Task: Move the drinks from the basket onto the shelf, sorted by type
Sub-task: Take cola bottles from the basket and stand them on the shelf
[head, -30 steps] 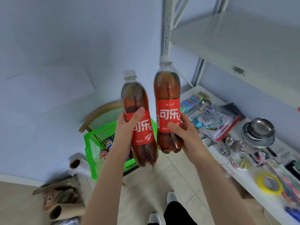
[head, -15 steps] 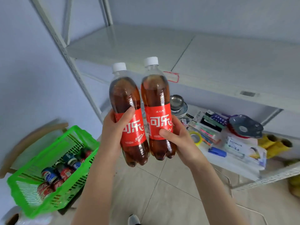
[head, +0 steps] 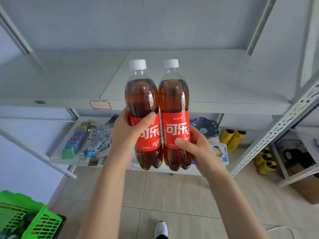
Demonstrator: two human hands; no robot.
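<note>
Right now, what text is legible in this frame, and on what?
"可乐" on the left bottle red label, partly covered by the left hand.
"可乐" on the right bottle red label.
"600ml" low on the left bottle label.
Smaller label print and the red-edged shelf tag: too blurred to read.

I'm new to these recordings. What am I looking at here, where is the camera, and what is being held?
No machine here: a person wears one camera on the head, so the view looks forward and down over their own arms. The left hand grips the left bottle of cola, the right hand the right bottle; both are upright, side by side, capped. Behind them is a grey shelf, where the drinks go. The lower shelf holds small packets. The green basket shows at lower left.
</note>
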